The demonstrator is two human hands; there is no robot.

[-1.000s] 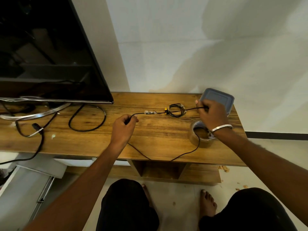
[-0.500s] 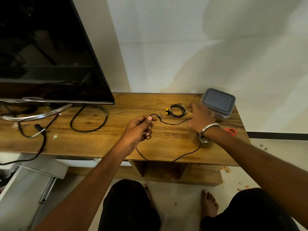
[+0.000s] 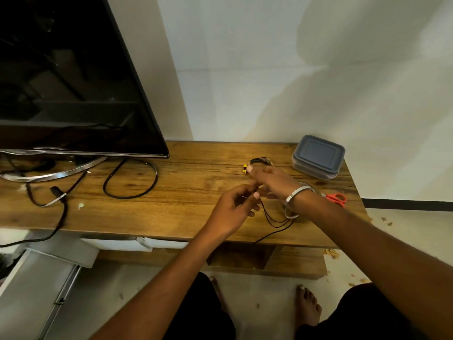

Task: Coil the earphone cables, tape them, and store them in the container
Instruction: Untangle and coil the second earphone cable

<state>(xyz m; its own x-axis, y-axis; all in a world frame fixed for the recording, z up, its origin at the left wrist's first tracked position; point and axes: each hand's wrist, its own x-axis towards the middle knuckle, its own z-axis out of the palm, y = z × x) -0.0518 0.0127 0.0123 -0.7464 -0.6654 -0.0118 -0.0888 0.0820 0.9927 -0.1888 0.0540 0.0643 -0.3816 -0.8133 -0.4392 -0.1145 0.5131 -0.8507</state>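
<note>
Two hands meet above the middle of the wooden bench (image 3: 196, 212), fingertips close together.

Left hand (image 3: 235, 209): fingers curled, thumb and forefinger pinched on the black earphone cable (image 3: 274, 218); grip closed on it.

Right hand (image 3: 272, 182): wrist carries a silver bangle (image 3: 293, 203); fingers bent toward the left hand and also holding the cable at the pinch point. Motion blur hides the exact finger placement.

Earphone cable: several thin black loops hang from the two hands down to the bench top, just in front of the right wrist; one strand trails off over the front edge of the bench.

Second earphone set (image 3: 257, 163): small black coil with yellow tips, lying on the bench just beyond the right hand's fingers, partly hidden by them.

Container (image 3: 318, 157): clear rectangular box with grey lid on, at the far right corner of the bench, near the wall, well apart from the hands.

Tape roll (image 3: 312, 188): mostly hidden behind the right wrist; only a rim shows.

Scissors (image 3: 335, 198): red handles, flat on the bench beside the right forearm.

Television (image 3: 73, 82): dark screen at the left end of the bench, with thick black cords (image 3: 130, 182) looped below it.
</note>
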